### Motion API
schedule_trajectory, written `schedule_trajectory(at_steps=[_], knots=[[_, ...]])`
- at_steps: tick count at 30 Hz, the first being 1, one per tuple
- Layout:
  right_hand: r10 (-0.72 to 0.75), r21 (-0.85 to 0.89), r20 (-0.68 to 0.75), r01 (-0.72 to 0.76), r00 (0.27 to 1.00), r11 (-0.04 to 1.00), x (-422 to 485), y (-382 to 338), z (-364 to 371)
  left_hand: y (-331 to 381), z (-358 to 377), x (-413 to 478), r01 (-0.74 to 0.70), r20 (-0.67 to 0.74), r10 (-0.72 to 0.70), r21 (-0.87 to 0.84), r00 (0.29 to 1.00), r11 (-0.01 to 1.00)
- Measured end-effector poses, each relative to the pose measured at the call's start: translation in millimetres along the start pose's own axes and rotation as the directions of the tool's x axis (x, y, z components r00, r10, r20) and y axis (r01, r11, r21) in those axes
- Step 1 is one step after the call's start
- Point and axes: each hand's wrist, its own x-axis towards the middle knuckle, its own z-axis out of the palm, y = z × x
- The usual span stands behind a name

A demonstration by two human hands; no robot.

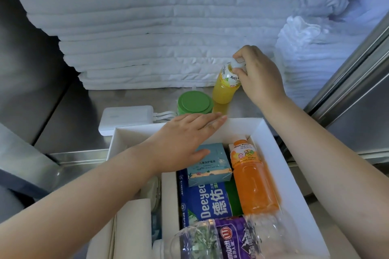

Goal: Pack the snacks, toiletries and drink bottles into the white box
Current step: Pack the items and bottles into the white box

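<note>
The white box (271, 145) lies open in front of me on the steel counter. Inside it lie an orange drink bottle (253, 183), a light blue toiletry carton (210, 166), a blue Deeyeo pack (206, 202) and a clear water bottle with a purple label (231, 237). Behind the box stands a yellow Mogu drink bottle (225, 84), tilted; my right hand (259, 75) grips its white cap. My left hand (185, 139) hovers flat over the box's far edge with straight fingers, its thumb by the blue carton. A green-lidded tub (194, 103) stands just behind the box.
A white power bank with its cable (126, 118) lies beside the tub at the box's far left corner. Stacked white linen (147, 38) fills the back. A steel frame (357, 73) runs along the right. Folded beige cloth (132, 227) lies left of the box.
</note>
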Motion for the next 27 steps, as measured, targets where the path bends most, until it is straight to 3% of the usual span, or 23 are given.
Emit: schedule_trajectory(at_steps=[9, 16, 22, 27], knots=[[-0.091, 0.104, -0.169, 0.109, 0.981, 0.988, -20, -24, -42, 6, -1, 3, 0.116, -0.068, -0.129, -0.177, 0.989, 0.977], [-0.22, 0.14, -0.272, 0.265, 0.937, 0.954, -43, -49, -71, 19, -13, 15, 0.258, -0.066, -0.318, -0.444, 0.946, 0.858], [-0.287, 0.214, -0.195, 0.326, 0.938, 0.921, -67, -50, -72, 21, -16, 22, 0.255, -0.135, -0.367, -0.505, 0.92, 0.825], [-0.418, 0.204, -0.311, 0.49, 0.854, 0.848, -79, -45, -80, 26, -30, 29, 0.177, -0.24, -0.34, -0.515, 0.909, 0.839]])
